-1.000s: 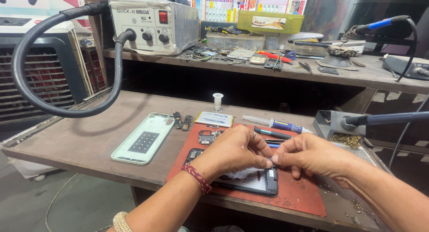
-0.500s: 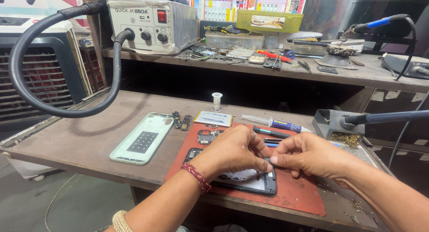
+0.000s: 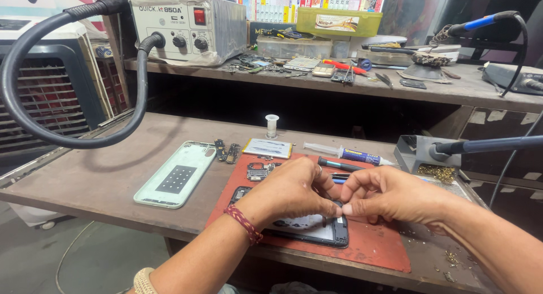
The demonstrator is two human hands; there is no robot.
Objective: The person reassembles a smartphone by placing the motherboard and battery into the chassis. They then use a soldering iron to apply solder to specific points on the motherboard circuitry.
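Observation:
An opened black phone (image 3: 317, 230) lies on a red work mat (image 3: 373, 249) near the bench's front edge. My left hand (image 3: 291, 192) covers most of the phone, a red thread band on its wrist. My right hand (image 3: 390, 195) meets it fingertip to fingertip over the phone's right end, both pinching something too small to make out. A pale green phone back cover (image 3: 176, 174) lies face down to the left of the mat.
Small circuit boards (image 3: 226, 151), a flat part (image 3: 267, 148), a syringe (image 3: 345, 153) and a dark pen tool (image 3: 339, 165) lie behind the mat. A hot-air station (image 3: 186, 25) with its black hose (image 3: 34, 118) stands at the back left. A soldering iron stand (image 3: 421, 155) is at the right.
Both hands stay pinched together over the phone; they have barely shifted. The camera has drifted slightly.

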